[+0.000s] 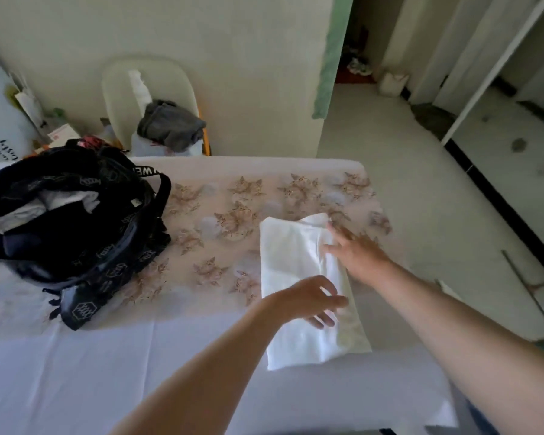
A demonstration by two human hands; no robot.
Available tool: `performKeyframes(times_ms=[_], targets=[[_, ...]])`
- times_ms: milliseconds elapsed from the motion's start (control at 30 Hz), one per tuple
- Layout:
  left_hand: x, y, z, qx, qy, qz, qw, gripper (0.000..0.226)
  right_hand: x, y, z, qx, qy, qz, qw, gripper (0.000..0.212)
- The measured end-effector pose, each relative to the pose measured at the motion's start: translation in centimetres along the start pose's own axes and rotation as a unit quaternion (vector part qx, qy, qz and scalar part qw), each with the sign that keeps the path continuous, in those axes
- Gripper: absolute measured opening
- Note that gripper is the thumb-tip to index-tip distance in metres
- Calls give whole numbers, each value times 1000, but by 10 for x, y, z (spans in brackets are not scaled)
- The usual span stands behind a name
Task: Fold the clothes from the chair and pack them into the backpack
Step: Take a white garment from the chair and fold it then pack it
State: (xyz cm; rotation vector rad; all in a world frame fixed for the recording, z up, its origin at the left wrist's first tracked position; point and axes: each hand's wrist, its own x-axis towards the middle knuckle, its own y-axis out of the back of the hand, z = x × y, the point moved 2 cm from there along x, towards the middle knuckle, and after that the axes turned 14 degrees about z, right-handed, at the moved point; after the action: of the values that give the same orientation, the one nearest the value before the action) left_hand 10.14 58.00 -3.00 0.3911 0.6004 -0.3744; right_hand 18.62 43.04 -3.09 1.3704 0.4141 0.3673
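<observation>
One backpack (113, 246) sits on one table (76, 372). To the right of the backpack lies one folded white garment (292, 271), with two hands over it, the left hand (308, 301) and the right hand (355, 255). Behind the backpack stands one chair (120, 86), holding one grey garment (170, 127). Inside the backpack, two pale clothes (69, 197) show.

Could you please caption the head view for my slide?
Left hand and right hand reach over a folded white garment near the open black backpack; grey clothes on the chair.
</observation>
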Motion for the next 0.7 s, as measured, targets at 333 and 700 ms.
performKeyframes(times_ms=[333,700], targets=[[11,-11,-86,395,-180,153,888,70,-97,-59,-25,236,-290,-49,926,36],[-4,-6,-108,451,-96,108,881,86,-88,-69,-66,371,-327,-85,865,48]])
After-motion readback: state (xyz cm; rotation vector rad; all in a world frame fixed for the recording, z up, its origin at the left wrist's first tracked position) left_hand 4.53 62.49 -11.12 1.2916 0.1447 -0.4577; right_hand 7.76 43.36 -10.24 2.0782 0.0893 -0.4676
